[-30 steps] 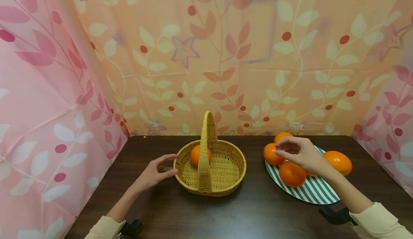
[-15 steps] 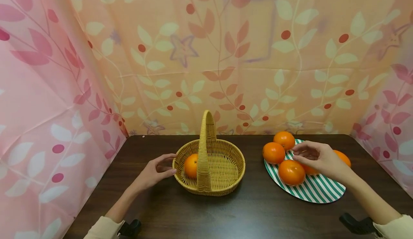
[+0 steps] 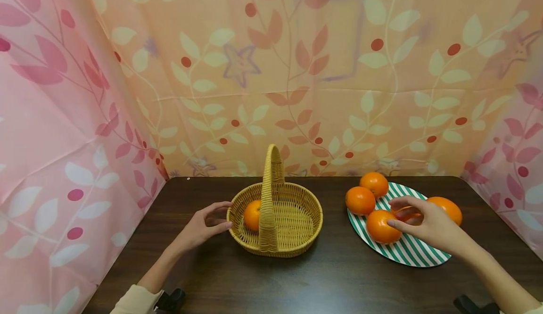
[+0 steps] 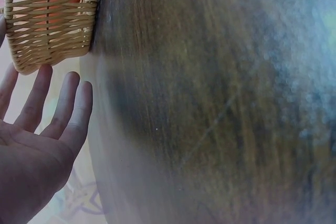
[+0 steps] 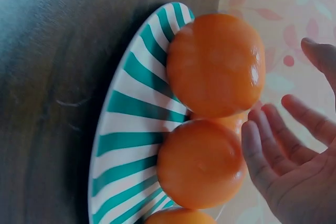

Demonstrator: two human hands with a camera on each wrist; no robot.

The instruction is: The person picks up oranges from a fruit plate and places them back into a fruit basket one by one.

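Note:
A yellow wicker basket (image 3: 297, 252) with a tall arched handle stands mid-table, holding one orange (image 3: 251, 217) in its left half. My left hand (image 3: 203, 229) rests at the basket's left rim, thumb and fingers apart; in the left wrist view its fingers (image 4: 35, 98) reach up to the woven wall. Over the green-and-white striped plate (image 3: 417, 253) hovers my right hand (image 3: 432, 224), holding nothing. Its thumb overlaps the front orange (image 3: 377, 229), and another orange is partly hidden behind its fingers. In the right wrist view those spread fingers (image 5: 257, 150) lie right beside an orange (image 5: 202, 166).
Two oranges, one in front (image 3: 359, 201) and one behind (image 3: 374, 184), sit at the plate's left edge. Another orange (image 3: 446, 210) lies at its right, beyond my hand. A floral curtain (image 3: 271, 69) hangs behind the dark wooden table (image 3: 271, 285).
My right hand has moved right, away from the left oranges, then down over the plate's middle. The orange in the basket has rolled slightly left. My left hand stays at the rim.

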